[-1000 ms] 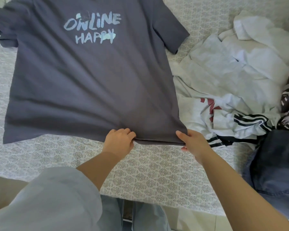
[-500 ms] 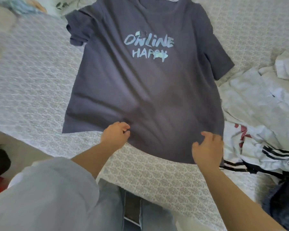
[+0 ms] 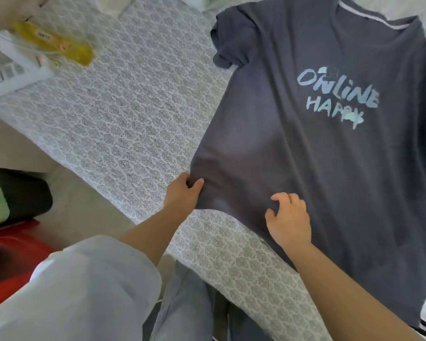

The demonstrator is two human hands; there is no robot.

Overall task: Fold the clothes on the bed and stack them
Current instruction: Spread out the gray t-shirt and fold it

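At T-shirt [image 3: 317,156] hem, bed [image 3: 133,114] edge | left hand [image 3: 182,195] pinches hem corner | right hand [image 3: 289,221] loose-curled on hem beside it | shirt runs away toward collar, up-right

The left hand [image 3: 182,193] was shifted from the middle of the hem to the bottom left corner of the grey T-shirt [image 3: 317,156], where the cloth was pinched between thumb and fingers. The right hand [image 3: 289,217] was taken off the right corner and laid, fingers curled, on the hem nearer the middle. The view was swung leftward, so that the heap of white clothes was lost from sight and a yellow packet [image 3: 57,44] was brought in.
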